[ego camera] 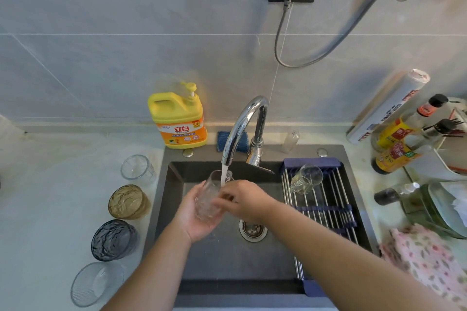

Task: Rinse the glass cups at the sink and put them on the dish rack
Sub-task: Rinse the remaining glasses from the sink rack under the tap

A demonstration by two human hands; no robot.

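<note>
Over the dark sink [177, 184] I hold a clear glass cup [208, 195] under water running from the chrome faucet [242, 126]. My left hand [194, 217] cradles the cup from below, fingers curled round it. My right hand [242, 201] grips the cup's side near the rim. A clear glass mug [307, 178] lies on its side on the roll-up dish rack [326, 209] across the sink's right part. On the counter to the left stand a clear cup [136, 166], an amber cup [129, 201], a dark blue-grey cup [113, 240] and a clear ribbed cup [97, 283].
A yellow dish soap jug [179, 118] and blue sponge [232, 141] sit behind the sink. Sauce bottles [399, 139], a foil roll [386, 106] and stacked plates [444, 207] crowd the right counter. A pink floral cloth [427, 260] lies front right. The drain [252, 230] is visible.
</note>
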